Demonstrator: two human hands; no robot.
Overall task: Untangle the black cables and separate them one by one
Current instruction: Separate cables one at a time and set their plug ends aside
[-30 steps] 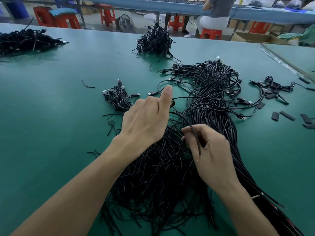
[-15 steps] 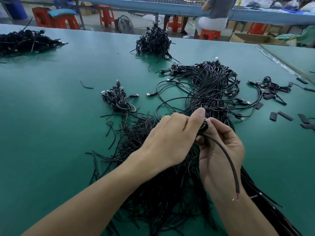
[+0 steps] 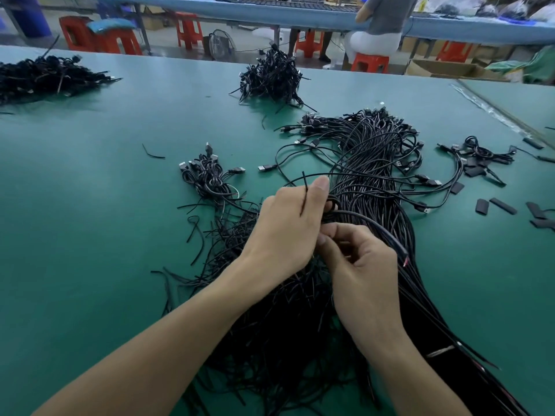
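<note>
here left hand (image 3: 285, 232) and right hand (image 3: 368, 274) pinch one black cable (image 3: 371, 224) in curled fingers over one tangle (image 3: 282, 346).

The green table (image 3: 90, 235) carries a large tangle of black cables (image 3: 375, 175) at centre. A USB-cable bundle (image 3: 207, 178) lies just left of it and a smaller coiled bundle (image 3: 477, 151) lies to its right. A far-centre cable heap (image 3: 270, 76) and a far-left cable heap (image 3: 45, 75) lie well apart. Short black strips (image 3: 503, 205) lie scattered at right.
</note>
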